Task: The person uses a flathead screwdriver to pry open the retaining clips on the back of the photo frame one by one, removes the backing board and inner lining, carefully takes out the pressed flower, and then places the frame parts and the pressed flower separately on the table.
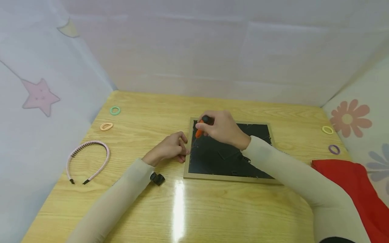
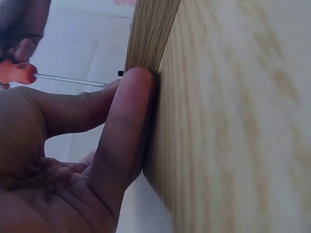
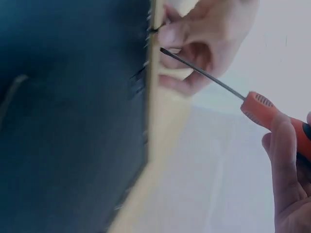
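A picture frame lies back side up on the table, its wooden rim around a black backing board. At the frame's left side, my left hand pinches the rim between thumb and finger. A small black tab sticks up from the rim by those fingertips. My right hand is over the upper left of the backing and grips a screwdriver by its orange and black handle. In the right wrist view the screwdriver's metal shaft slants toward the rim, its flat tip close to the left thumb.
A pink headband lies at the left, with a green hair tie and an orange hair tie beyond it. At the right are a yellow hair tie, a purple hair tie and a red cloth.
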